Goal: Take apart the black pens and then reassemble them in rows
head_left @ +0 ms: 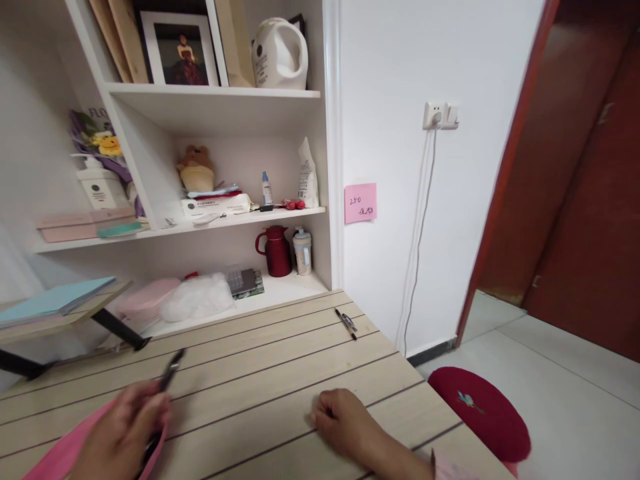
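A slim black pen [173,371] is held in my left hand [123,427], its upper end sticking out past the fingers; motion blurs it somewhat. Under and around that hand lies a pink pouch [57,460], cut off by the bottom edge of the view. My right hand [345,420] rests on the wooden table [250,407] with its fingers curled into a fist, and nothing shows in it. Farther back, near the table's right edge, a black pen [345,325] with a clear part lies flat, apart from both hands.
White shelves [215,93] stand behind the table, holding a red jug [277,252], a cup [303,253] and a plastic bag [197,297]. A small stand [65,313] carries blue paper at left. A red round stool [480,413] is at right. A pink note [361,203] sticks to the wall.
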The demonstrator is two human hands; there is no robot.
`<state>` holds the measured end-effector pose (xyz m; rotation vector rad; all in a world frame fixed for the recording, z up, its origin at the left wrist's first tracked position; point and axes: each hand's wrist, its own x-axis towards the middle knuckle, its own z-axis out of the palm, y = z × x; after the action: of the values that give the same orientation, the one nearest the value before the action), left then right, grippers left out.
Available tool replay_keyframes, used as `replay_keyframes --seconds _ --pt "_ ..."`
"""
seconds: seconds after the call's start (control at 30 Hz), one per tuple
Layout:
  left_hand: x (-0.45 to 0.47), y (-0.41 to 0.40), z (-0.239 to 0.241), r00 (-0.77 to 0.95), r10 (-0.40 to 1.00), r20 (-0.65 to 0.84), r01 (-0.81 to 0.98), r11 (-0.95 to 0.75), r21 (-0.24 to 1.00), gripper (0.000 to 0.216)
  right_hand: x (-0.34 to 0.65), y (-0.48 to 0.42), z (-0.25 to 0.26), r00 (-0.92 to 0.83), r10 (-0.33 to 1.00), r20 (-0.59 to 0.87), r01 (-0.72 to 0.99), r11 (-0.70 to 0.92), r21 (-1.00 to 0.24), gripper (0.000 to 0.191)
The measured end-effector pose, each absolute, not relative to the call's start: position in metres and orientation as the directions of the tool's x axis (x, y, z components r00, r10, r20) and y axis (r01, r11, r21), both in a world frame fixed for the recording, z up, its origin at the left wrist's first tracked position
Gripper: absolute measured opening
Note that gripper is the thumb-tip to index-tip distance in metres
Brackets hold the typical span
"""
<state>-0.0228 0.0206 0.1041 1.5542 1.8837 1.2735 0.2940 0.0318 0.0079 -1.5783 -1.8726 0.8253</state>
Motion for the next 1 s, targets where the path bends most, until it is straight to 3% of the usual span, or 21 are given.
replay_keyframes --seconds 0.03,0.1,0.17,0.23,0.37,0.63,0.87,0.93,1.0 --pt "0.008 0.017 0.105 -0.259 0.960 0.104 0.346 -0.008 0.938 0.037 0.288 0.034 0.014 -0.175 0.984 0.022 0.499 0.108 -0.860 0.030" --pt "0.070 0.012 0.096 -0.002 0.990 -0.138 -0.033 0.138 0.990 0.034 0.274 0.039 0.027 -0.187 0.981 0.053 0.105 0.074 -0.992 0.037" --pt "0.120 0.011 0.074 0.128 0.958 -0.257 -0.267 0.283 0.921 0.033 0.259 0.044 0.036 -0.142 0.986 0.086 -0.219 0.053 -0.974 0.042" --pt "0.150 0.016 0.046 0.192 0.933 -0.304 -0.382 0.357 0.853 0.036 0.248 0.048 0.036 -0.092 0.996 0.014 -0.366 -0.020 -0.930 0.044" --pt "0.164 0.029 -0.004 0.201 0.937 -0.284 -0.426 0.345 0.837 0.045 0.240 0.054 0.015 -0.099 0.974 -0.204 -0.419 -0.227 -0.879 0.045" --pt "0.154 0.031 -0.016 0.303 0.911 -0.278 -0.373 0.382 0.845 0.043 0.244 0.060 0.001 -0.139 0.976 -0.169 -0.540 -0.218 -0.813 0.043" --pt "0.152 0.025 -0.008 0.341 0.884 -0.319 -0.356 0.436 0.827 0.047 0.272 0.074 0.022 0.104 0.987 -0.126 -0.688 -0.020 -0.725 0.032" --pt "0.152 0.023 -0.003 0.314 0.898 -0.308 -0.367 0.414 0.833 0.046 0.278 0.074 0.023 0.085 0.985 -0.153 -0.649 -0.063 -0.758 0.029" --pt "0.152 0.023 0.001 0.269 0.921 -0.282 -0.374 0.370 0.851 0.042 0.278 0.072 0.021 -0.022 0.986 -0.165 -0.502 -0.154 -0.851 0.030"
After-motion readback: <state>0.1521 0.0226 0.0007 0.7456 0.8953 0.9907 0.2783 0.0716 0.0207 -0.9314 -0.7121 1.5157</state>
